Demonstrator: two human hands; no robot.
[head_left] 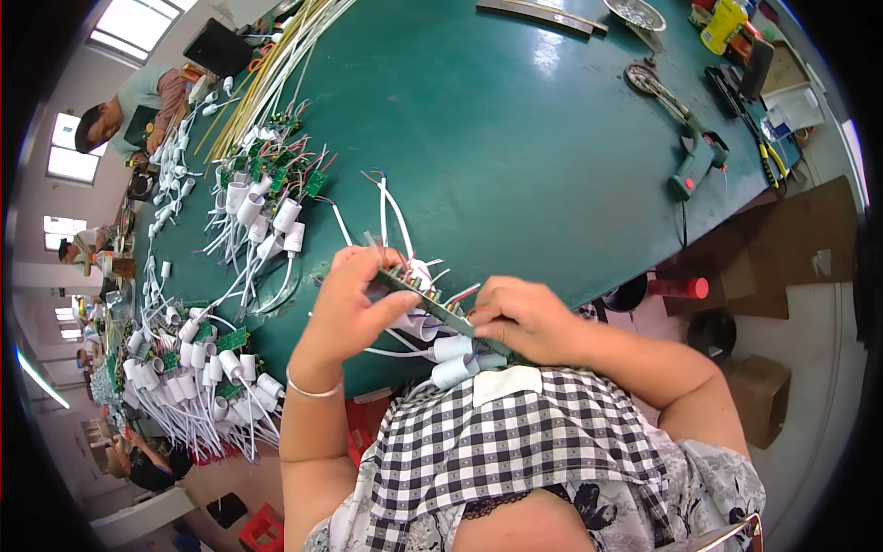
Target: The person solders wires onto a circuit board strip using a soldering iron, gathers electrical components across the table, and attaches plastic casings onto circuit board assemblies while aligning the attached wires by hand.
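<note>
A long green circuit board (440, 311) with small components and thin wires is held up on edge in front of my chest. My left hand (345, 304) grips its left end, thumb along the near face. The fingers of my right hand (522, 317) are pinched at its right end; the fingertips are partly hidden. White lamp sockets (454, 371) with cables lie just below the board, against my checked apron (515, 428). White cables (395, 216) with bare coloured ends stretch over the table beyond my left hand.
Piles of white sockets with cables and small green boards (262, 198) cover the table's left side, with another heap (198, 373) nearer. Long thin rods (285, 78) lie behind. A green hand tool (699, 166) and a metal dish (635, 14) are at right. Co-workers (138, 115) sit left.
</note>
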